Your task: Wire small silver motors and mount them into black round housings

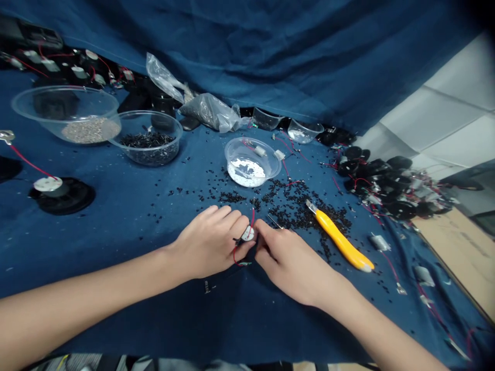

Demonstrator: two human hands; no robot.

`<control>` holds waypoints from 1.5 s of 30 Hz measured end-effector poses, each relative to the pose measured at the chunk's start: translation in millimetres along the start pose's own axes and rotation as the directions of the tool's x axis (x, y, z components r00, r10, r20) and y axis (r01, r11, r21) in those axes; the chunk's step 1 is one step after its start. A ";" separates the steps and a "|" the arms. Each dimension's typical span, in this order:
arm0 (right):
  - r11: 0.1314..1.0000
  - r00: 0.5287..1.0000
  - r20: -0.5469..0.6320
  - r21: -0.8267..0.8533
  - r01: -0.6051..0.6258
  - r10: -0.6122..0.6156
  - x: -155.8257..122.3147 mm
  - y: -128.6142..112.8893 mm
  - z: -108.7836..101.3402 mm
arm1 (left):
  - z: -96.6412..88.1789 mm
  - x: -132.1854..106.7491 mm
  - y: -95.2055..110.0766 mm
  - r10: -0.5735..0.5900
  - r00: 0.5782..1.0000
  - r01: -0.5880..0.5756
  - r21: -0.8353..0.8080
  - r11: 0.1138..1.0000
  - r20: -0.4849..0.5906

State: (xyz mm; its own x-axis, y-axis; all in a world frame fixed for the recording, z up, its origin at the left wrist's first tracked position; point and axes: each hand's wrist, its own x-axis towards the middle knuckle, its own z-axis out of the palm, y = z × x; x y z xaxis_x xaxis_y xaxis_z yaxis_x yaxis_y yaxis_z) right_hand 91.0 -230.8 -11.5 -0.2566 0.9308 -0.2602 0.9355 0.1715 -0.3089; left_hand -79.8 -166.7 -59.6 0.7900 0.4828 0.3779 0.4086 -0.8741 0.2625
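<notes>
My left hand (211, 242) rests on the blue cloth (154, 309) with its fingers curled round a small white disc part (248, 234) that trails a red wire (252, 217). My right hand (288, 257) meets it from the right, fingertips pinched at the same part, and a thin metal tool tip (274, 221) sticks out behind its fingers. Small black pieces (297, 206) lie scattered just beyond both hands.
A yellow utility knife (340, 239) lies to the right of my hands. Clear bowls hold white bits (251, 165), black bits (149, 139) and grey grains (73, 116). Black round parts with red wires (386, 185) pile at the right; another (62, 193) sits left. Plastic bags (209, 111) lie behind.
</notes>
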 end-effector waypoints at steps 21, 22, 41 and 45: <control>0.993 0.994 -0.009 -0.049 0.109 -0.109 9.1 -3.8 18.9 | -14.2 -0.8 -2.0 -0.101 0.914 0.401 -0.832 0.384 0.394; 0.994 0.994 -0.012 -0.041 0.104 -0.104 7.9 -3.6 18.3 | -13.2 -0.7 -3.3 -0.116 0.918 0.394 -0.841 0.370 0.379; 0.973 0.988 -0.009 0.169 0.156 -0.156 4.7 -9.2 11.2 | -29.9 -4.4 10.0 -0.079 0.960 0.272 -0.830 0.486 0.269; 0.986 0.988 -0.037 0.075 0.151 -0.148 7.3 -11.5 17.3 | -30.4 -3.8 9.5 -0.152 0.941 0.337 -0.777 0.532 0.303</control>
State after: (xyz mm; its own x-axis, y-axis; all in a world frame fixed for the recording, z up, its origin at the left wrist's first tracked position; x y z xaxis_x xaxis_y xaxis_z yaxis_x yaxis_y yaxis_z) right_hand 74.3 -231.6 -25.7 -0.3833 0.9064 -0.1775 0.8654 0.2852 -0.4121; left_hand -92.8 -175.3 -31.5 0.8196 0.5711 0.0460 0.1283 -0.2613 0.9567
